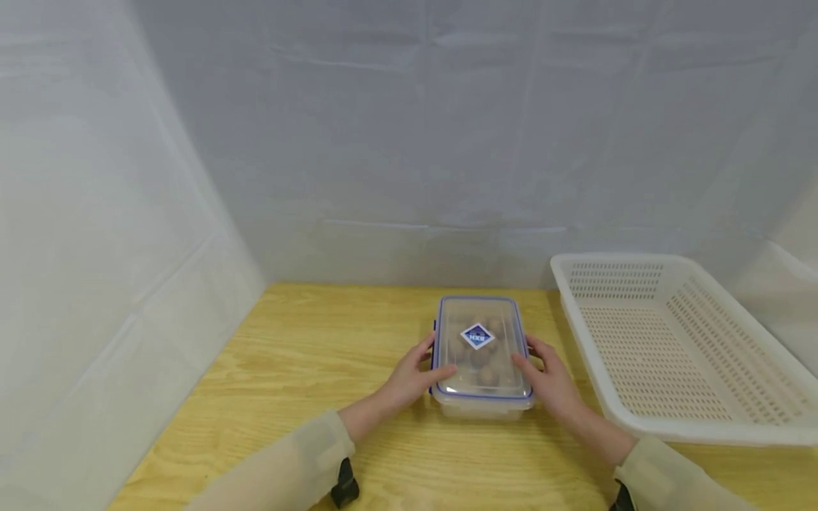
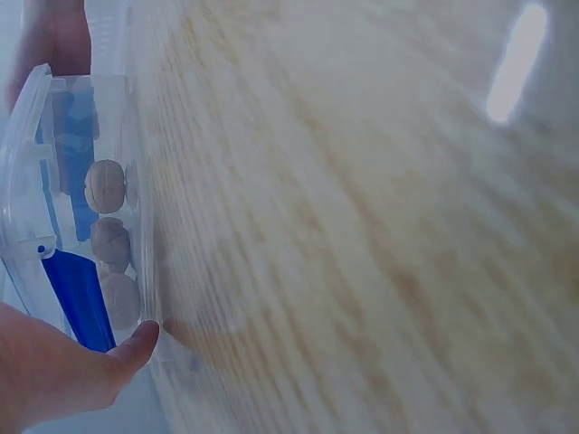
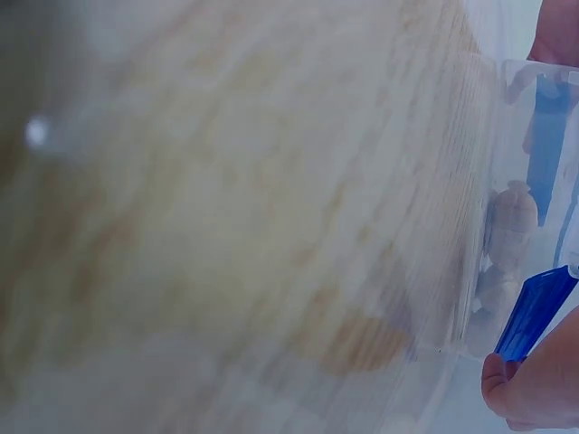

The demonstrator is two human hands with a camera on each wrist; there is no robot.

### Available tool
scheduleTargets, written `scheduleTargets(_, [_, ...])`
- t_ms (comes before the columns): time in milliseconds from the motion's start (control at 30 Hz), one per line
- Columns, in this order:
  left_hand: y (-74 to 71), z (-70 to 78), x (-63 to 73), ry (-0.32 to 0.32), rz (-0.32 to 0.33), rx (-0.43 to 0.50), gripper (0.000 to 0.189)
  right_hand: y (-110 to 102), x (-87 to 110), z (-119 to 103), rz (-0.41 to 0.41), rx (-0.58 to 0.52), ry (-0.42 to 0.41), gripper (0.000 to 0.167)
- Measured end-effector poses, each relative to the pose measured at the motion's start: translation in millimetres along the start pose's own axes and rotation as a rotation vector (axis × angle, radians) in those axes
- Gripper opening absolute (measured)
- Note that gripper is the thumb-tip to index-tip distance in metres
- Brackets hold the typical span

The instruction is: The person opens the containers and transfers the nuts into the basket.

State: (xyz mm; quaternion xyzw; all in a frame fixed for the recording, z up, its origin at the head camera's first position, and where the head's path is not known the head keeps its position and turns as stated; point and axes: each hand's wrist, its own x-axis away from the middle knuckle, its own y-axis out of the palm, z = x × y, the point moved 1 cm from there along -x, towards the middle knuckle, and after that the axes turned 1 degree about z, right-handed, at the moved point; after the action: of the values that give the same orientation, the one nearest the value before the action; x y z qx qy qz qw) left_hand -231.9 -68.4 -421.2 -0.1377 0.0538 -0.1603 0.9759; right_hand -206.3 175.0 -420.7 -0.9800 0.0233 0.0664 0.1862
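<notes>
A clear plastic food container (image 1: 488,362) with a blue-edged lid and a diamond-shaped label sits on the wooden table. Several round, brownish walnuts (image 2: 110,242) show through its wall. My left hand (image 1: 412,370) holds the left side, thumb over the lid's edge and fingers along the wall by a blue latch (image 2: 80,298). On the opposite side my right hand (image 1: 551,376) grips likewise, its thumb on the lid's rim. In the right wrist view, its fingertips touch the lower end of another blue latch (image 3: 536,312), which slants out from the wall.
A large white slotted plastic basket (image 1: 610,408) stands to the right, close to my right forearm. The wooden table (image 1: 307,355) extends left of the container. White sheeting (image 1: 409,142) rises behind the table and along both sides.
</notes>
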Motion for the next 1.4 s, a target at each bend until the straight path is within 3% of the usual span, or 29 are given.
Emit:
scheduleTargets(600, [0.9,7.4,0.8,0.102,0.065,0.000,0.074,-3,-0.5,-3,0.089,-0.002,-0.092,0.054])
scheduleTargets(967, [2.9,8.6,-0.4,0.187,0.152,0.015,0.065,-2,-2.4,-6,0.153,-0.034,-0.029,0.053])
scheduleTargets(1233, [0.9,16.0,3.0,0.174,0.207,0.040,0.063,-1,-3.6,-12,0.202,-0.039,-0.059,0.051])
scheduleTargets(1400, [-1.4,20.5,3.5,0.097,0.213,0.148,0.064,0,-3.6,-18,0.232,-0.118,-0.073,0.049])
